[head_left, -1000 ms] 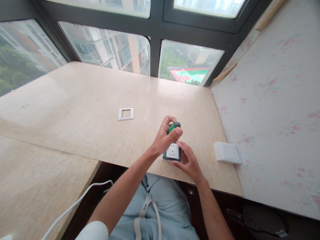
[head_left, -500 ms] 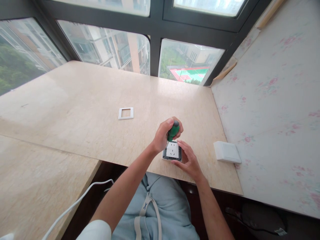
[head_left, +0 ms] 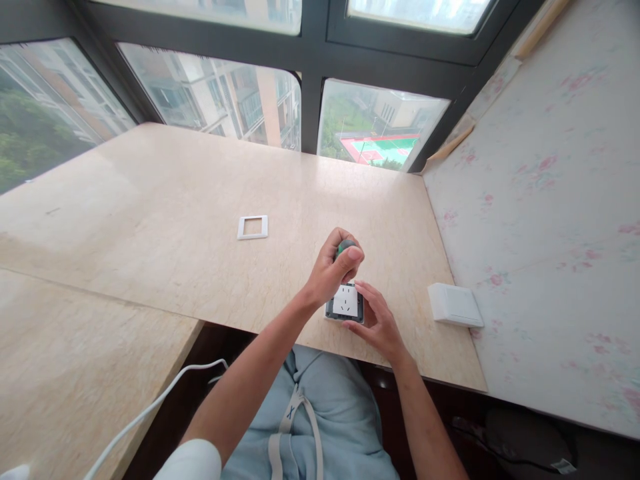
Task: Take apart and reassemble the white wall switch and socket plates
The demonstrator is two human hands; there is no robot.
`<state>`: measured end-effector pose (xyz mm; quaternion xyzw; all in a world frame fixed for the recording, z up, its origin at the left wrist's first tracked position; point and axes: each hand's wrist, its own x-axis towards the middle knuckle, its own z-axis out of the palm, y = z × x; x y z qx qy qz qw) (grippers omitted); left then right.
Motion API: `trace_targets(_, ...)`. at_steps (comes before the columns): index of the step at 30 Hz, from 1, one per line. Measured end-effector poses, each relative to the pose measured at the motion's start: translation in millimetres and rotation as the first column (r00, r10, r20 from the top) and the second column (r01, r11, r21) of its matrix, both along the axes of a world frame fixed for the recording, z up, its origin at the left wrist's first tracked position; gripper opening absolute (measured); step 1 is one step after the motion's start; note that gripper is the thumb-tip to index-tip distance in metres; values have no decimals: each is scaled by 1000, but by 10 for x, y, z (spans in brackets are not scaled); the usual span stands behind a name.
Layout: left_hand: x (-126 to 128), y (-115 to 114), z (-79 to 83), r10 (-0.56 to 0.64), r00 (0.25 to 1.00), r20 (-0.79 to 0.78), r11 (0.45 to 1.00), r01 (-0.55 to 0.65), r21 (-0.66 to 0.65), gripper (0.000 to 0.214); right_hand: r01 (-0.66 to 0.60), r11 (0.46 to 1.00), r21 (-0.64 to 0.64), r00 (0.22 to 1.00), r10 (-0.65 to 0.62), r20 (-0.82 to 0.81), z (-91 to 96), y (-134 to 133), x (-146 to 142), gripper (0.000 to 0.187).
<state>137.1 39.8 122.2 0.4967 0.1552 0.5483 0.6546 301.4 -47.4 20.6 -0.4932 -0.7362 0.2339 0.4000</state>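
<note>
My left hand (head_left: 334, 265) is wrapped round the green and grey handle of a screwdriver (head_left: 345, 247), held upright over the far side of a wall socket (head_left: 345, 301). The hand hides the shaft and tip. The socket has a white face with slots and a dark bare frame around it, and lies face up near the front edge of the counter. My right hand (head_left: 379, 321) grips the socket's right side between thumb and fingers. Farther back to the left, a white rectangular cover frame (head_left: 253, 227) lies flat.
A white switch box (head_left: 455, 305) stands against the flowered wall (head_left: 550, 233) at the right. The stone counter (head_left: 175, 200) runs back to dark-framed windows. A white cable (head_left: 155, 403) hangs across the gap at the lower left.
My left hand has turned on the screwdriver handle, and its thumb now lies over the handle's top. My right hand and the socket stay put.
</note>
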Motion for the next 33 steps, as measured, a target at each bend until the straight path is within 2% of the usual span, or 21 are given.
trace_targets(3,-27,-49,55,155,986,-58,988,-154,26,37,-3,1000,2,1000,3,0,4,0,1,73)
trace_targets(6,-78,-79,96,182,981,-74,983,-181,16,35,-2,1000,2,1000,2,5,9,2,-1,73)
trace_targets(8,-109,-79,104,123,991,-50,992,-123,7,37,-1,1000,5,1000,1,7,9,5,-2,73)
trace_targets(12,-134,-16,103,-91,996,10,996,91,-17,39,4,1000,13,1000,-4,4,6,9,-4,74)
trace_targets(18,-125,176,150,-388,921,26,916,389,-95,37,2,1000,21,1000,-2,3,5,7,-8,73)
trace_targets(23,-154,228,187,-476,879,12,874,474,-106,36,1,1000,9,1000,-1,6,10,3,-10,72)
trace_targets(25,-167,212,179,-455,890,4,886,454,-94,37,0,1000,9,1000,0,4,8,3,-9,72)
trace_targets(27,-181,191,165,-383,924,19,919,383,-93,38,-2,1000,15,1000,2,0,2,2,-8,72)
trace_targets(30,-216,166,173,-219,974,63,968,225,-113,38,-3,1000,16,1000,3,-1,-6,-1,-6,72)
trace_targets(33,-280,145,250,-45,994,102,989,59,-136,38,-3,1000,12,1000,3,2,-11,-3,-3,71)
